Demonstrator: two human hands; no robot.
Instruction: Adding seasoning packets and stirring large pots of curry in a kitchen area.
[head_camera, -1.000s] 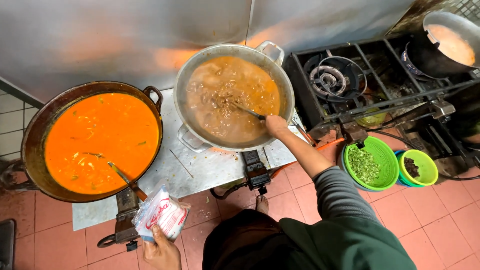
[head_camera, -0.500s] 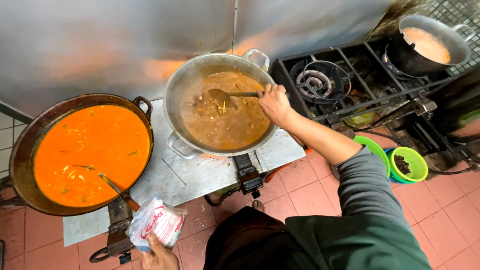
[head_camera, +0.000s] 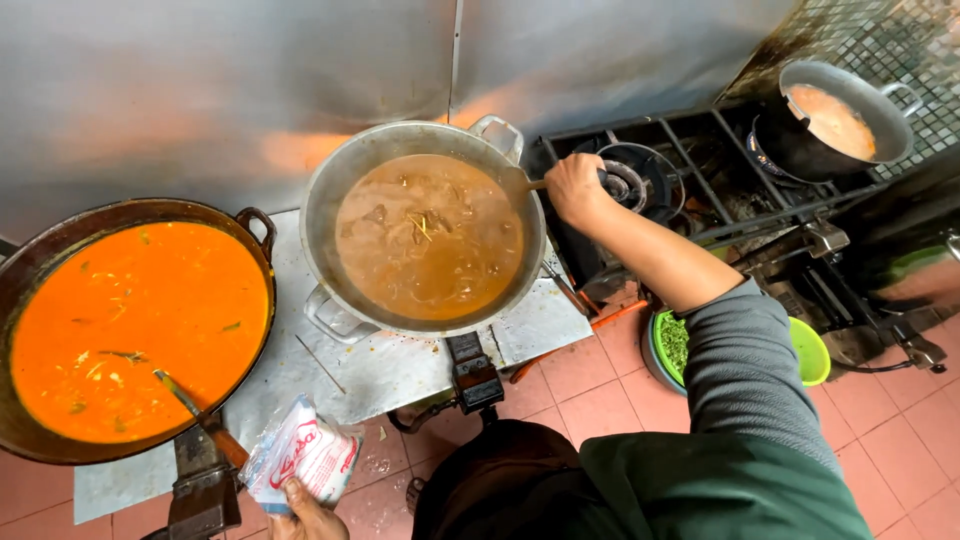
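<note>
Right hand (head_camera: 573, 187) is closed around the handle end of a ladle (head_camera: 530, 184) at the right rim of the metal pot (head_camera: 330, 215). The ladle's long axis runs roughly left-right, its working end pointing left into the pot; that end is sunk in the brown stew (head_camera: 428, 235) and cannot be seen. The handle sits directly under the fingers, touching them.

Left hand (head_camera: 305, 503), at the bottom edge of the view, grips a small plastic packet (head_camera: 302, 458), white with red print. The packet lies tilted, its top corner pointing up-left toward the wok (head_camera: 250, 222). The two hands are well apart.

Count: three cooking vessels. The wok, on the left, holds orange curry (head_camera: 135, 325) with a second utensil (head_camera: 190, 405) resting in it, handle pointing down-right toward the packet. The metal pot stands in the middle on the surface (head_camera: 385, 365). A dark pot (head_camera: 835, 125) with pale orange liquid sits on the gas stove (head_camera: 690, 175) at upper right. One green bowl (head_camera: 805, 350) of chopped greens stands on the tiled floor (head_camera: 590, 375) below the right forearm. One thin stick (head_camera: 320, 363) lies on the surface between wok and metal pot.
</note>
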